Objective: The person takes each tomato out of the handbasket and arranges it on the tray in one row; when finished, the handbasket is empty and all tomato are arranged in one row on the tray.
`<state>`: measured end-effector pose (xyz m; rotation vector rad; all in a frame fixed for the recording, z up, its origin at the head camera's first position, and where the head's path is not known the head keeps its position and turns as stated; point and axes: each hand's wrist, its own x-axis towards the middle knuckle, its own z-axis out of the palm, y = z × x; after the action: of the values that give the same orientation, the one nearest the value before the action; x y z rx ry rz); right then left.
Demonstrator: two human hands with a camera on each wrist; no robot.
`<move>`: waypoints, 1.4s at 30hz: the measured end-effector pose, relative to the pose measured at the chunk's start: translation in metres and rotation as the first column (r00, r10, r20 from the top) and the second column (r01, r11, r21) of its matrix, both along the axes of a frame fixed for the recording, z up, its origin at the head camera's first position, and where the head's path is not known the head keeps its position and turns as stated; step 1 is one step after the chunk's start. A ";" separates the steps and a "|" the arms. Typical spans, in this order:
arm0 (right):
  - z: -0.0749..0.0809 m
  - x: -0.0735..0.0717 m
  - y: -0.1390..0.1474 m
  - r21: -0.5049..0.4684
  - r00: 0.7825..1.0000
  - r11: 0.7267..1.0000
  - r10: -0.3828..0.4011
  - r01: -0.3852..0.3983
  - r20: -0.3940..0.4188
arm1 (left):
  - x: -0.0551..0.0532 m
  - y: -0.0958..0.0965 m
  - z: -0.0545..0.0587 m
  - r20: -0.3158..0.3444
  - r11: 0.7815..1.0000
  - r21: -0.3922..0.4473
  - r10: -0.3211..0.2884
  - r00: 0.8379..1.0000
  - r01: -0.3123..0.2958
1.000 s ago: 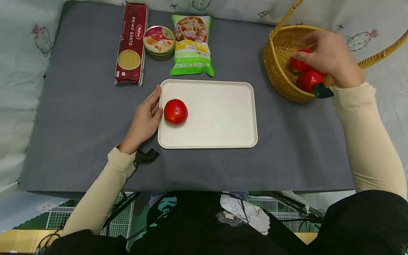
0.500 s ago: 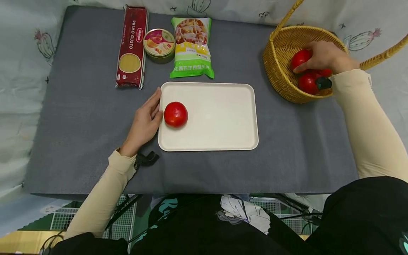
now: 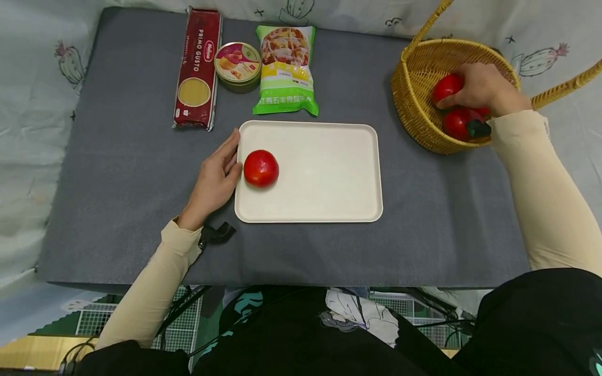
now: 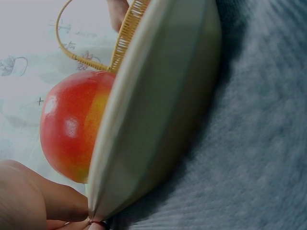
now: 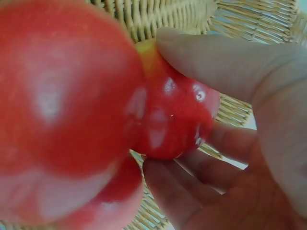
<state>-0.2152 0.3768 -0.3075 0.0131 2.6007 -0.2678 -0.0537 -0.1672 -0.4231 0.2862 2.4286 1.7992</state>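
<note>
Head view: one tray [image 3: 324,175], on worktop [image 3: 376,253]. At tray's left edge: my left grip [image 3: 212,178], touching, fingers straight, thumb apart. On tray, left part: one red fruit [image 3: 261,168]. Beyond tray: red packet [image 3: 197,68], round tin [image 3: 238,65], green bag [image 3: 286,73]. Off tray's right end: basket [image 3: 414,116]; inside, my right grip [image 3: 486,90], clamped on a second fruit [image 3: 446,87]. Left wrist view: my thumb at the tray's rim. Right wrist view: my thumb and fingers round the second fruit, a third fruit [image 5: 67,105] beside.

Your right hand [image 5: 273,143] grips a round, glossy red-and-yellow fruit [image 5: 175,112] beside two red fruits [image 5: 62,105] in a tan wicker basket [image 5: 163,17].
</note>
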 end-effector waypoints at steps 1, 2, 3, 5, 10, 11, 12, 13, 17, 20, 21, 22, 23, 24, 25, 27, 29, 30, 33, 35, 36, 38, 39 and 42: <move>0.002 0.002 -0.001 -0.006 1.000 1.000 -0.003 0.003 -0.017 | 0.000 0.000 0.000 0.000 1.000 -0.002 0.000 1.000 0.000; 0.005 0.005 -0.002 -0.014 0.999 1.000 -0.006 0.006 -0.039 | 0.000 0.000 0.000 0.000 1.000 -0.003 0.000 1.000 0.000; 0.008 0.009 -0.004 -0.021 0.998 1.000 -0.014 0.013 -0.059 | 0.000 0.000 0.000 0.001 1.000 -0.006 0.000 1.000 0.000; 0.019 0.018 -0.009 -0.044 0.994 0.999 -0.027 0.022 -0.108 | 0.000 0.000 0.000 0.002 1.000 -0.009 0.000 1.000 0.000; 0.049 0.056 -0.036 -0.090 0.972 0.995 -0.054 0.034 -0.229 | 0.000 0.000 -0.001 -0.002 1.000 -0.012 -0.001 1.000 0.001; 0.054 0.066 -0.045 -0.098 0.967 0.995 -0.054 0.031 -0.248 | 0.000 0.000 -0.001 -0.002 1.000 -0.011 -0.002 1.000 0.002; 0.057 0.075 -0.054 -0.107 0.960 0.994 -0.039 0.009 -0.276 | 0.000 0.000 -0.001 -0.002 1.000 -0.011 -0.002 1.000 0.002; 0.059 0.085 -0.064 -0.117 0.953 0.993 -0.018 -0.018 -0.304 | 0.000 0.000 -0.001 -0.001 1.000 -0.011 -0.003 1.000 0.003; 0.057 0.112 -0.114 -0.161 0.931 0.971 0.111 -0.175 -0.347 | 0.000 -0.002 -0.001 0.006 1.000 -0.007 -0.003 1.000 0.003; 0.044 0.121 -0.156 -0.175 0.925 0.943 0.220 -0.283 -0.311 | 0.000 -0.002 -0.001 0.012 1.000 -0.002 0.001 1.000 -0.001; 0.038 0.123 -0.168 -0.178 0.921 0.932 0.255 -0.315 -0.294 | 0.000 -0.002 -0.001 0.012 1.000 0.001 0.001 1.000 -0.001; 0.033 0.126 -0.181 -0.183 0.919 0.923 0.282 -0.338 -0.275 | 0.000 -0.002 -0.001 0.013 1.000 0.002 0.001 1.000 -0.001; 0.026 0.128 -0.192 -0.194 0.916 0.912 0.307 -0.361 -0.260 | 0.000 -0.002 0.000 0.011 1.000 0.003 0.000 1.000 0.000; 0.019 0.130 -0.203 -0.203 0.911 0.902 0.329 -0.382 -0.249 | 0.000 -0.002 -0.001 0.010 1.000 0.005 -0.001 1.000 0.001; 0.012 0.132 -0.213 -0.217 0.906 0.891 0.349 -0.400 -0.239 | 0.000 -0.001 -0.001 0.008 1.000 0.009 -0.003 1.000 0.003; -0.001 0.135 -0.231 -0.238 0.896 0.870 0.383 -0.432 -0.226 | 0.000 -0.001 -0.002 0.003 1.000 0.020 -0.007 1.000 0.007; -0.011 0.138 -0.246 -0.243 0.886 0.856 0.410 -0.456 -0.218 | -0.001 -0.001 -0.003 -0.003 1.000 0.025 -0.007 1.000 0.008; -0.015 0.139 -0.251 -0.243 0.881 0.851 0.420 -0.465 -0.215 | -0.001 0.000 -0.004 -0.004 1.000 0.030 -0.009 1.000 0.009; -0.023 0.140 -0.263 -0.243 0.873 0.842 0.438 -0.482 -0.212 | 0.000 0.000 -0.002 -0.008 0.999 0.034 -0.013 1.000 0.013; -0.026 0.141 -0.267 -0.247 0.871 0.839 0.441 -0.485 -0.214 | 0.000 0.000 -0.002 -0.009 0.999 0.033 -0.015 1.000 0.016; -0.028 0.141 -0.268 -0.250 0.871 0.837 0.442 -0.486 -0.215 | 0.000 0.000 -0.002 -0.009 0.999 0.033 -0.016 1.000 0.016; -0.030 0.142 -0.270 -0.254 0.872 0.837 0.441 -0.485 -0.215 | -0.001 0.000 -0.001 -0.009 0.999 0.028 -0.014 1.000 0.014; -0.031 0.142 -0.271 -0.254 0.872 0.837 0.440 -0.484 -0.213 | -0.001 0.000 -0.001 -0.009 1.000 0.025 -0.013 1.000 0.013; -0.033 0.142 -0.275 -0.249 0.873 0.839 0.441 -0.484 -0.209 | -0.002 -0.001 -0.001 -0.008 1.000 0.027 -0.008 1.000 0.008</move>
<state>-0.0727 0.1022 -0.3408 -0.7621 2.5747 -0.4868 -0.0553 -0.1681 -0.4242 0.3056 2.4072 1.8323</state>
